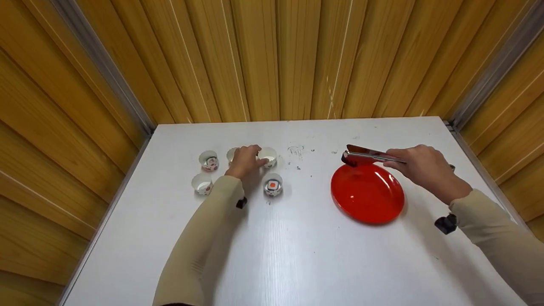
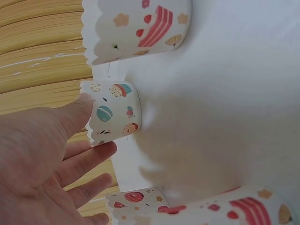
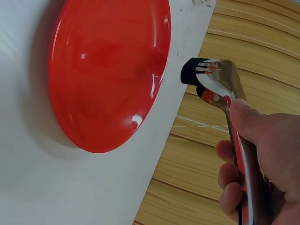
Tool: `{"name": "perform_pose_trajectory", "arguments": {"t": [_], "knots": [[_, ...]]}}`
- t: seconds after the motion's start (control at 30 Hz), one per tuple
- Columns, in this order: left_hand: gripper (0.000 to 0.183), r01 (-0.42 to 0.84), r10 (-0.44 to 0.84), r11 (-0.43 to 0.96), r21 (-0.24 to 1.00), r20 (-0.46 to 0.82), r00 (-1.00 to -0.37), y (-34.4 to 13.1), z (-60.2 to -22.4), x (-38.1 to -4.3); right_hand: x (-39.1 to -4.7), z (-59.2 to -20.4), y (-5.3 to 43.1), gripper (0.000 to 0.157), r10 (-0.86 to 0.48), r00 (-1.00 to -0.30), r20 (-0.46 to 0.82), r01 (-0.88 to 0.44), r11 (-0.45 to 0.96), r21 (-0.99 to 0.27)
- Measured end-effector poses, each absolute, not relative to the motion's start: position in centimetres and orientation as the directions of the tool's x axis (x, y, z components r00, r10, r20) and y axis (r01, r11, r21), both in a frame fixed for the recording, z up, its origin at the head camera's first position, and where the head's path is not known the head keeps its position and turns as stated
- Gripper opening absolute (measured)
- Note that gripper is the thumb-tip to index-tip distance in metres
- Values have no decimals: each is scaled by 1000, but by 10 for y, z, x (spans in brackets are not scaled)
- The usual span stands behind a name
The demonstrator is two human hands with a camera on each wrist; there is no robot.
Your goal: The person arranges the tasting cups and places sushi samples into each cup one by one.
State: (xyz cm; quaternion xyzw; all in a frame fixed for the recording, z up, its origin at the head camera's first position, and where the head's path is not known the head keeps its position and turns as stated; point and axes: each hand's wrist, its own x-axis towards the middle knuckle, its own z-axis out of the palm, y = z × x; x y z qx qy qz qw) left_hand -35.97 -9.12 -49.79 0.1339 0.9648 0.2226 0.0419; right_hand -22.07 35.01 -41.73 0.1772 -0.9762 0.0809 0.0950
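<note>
My left hand (image 1: 244, 161) is at the back row of paper baking cups, its thumb and a finger on either side of the rim of one white paper baking cup (image 2: 112, 112), printed with cupcakes and a macaron. The other fingers are spread away from it. My right hand (image 1: 425, 165) grips metal tongs (image 3: 239, 140) over the far rim of a red plate (image 1: 367, 193). Between the tongs' jaws is a black-wrapped sushi roll (image 3: 190, 71) with orange bits (image 3: 208, 96). No food shows on the plate.
Nearer me stands a cup (image 1: 272, 191) holding a piece with a white and orange top. On the left are a cup with a dark-rimmed piece (image 1: 209, 160) and another cup (image 1: 202, 185). One more cup (image 1: 230, 155) is partly behind my left hand. Wood-look walls (image 1: 297, 59) surround the white table (image 1: 289, 255).
</note>
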Motion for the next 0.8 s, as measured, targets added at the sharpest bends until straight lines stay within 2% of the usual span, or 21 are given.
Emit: {"name": "perform_pose_trajectory", "arguments": {"t": [0.27,0.57,0.8], "knots": [[51,264,296,857,442,-3,-955,-89,-497,-362,-230,-406,333,34,-274,-945,178,-301,942,-150],[46,294,311,855,428,31,-950,-87,-496,-363,-245,-401,313,30,-304,-929,213,-338,929,-148],[52,261,298,855,448,-13,-955,-80,-498,-362,-251,-402,300,31,-298,-931,211,-339,921,-194]]}}
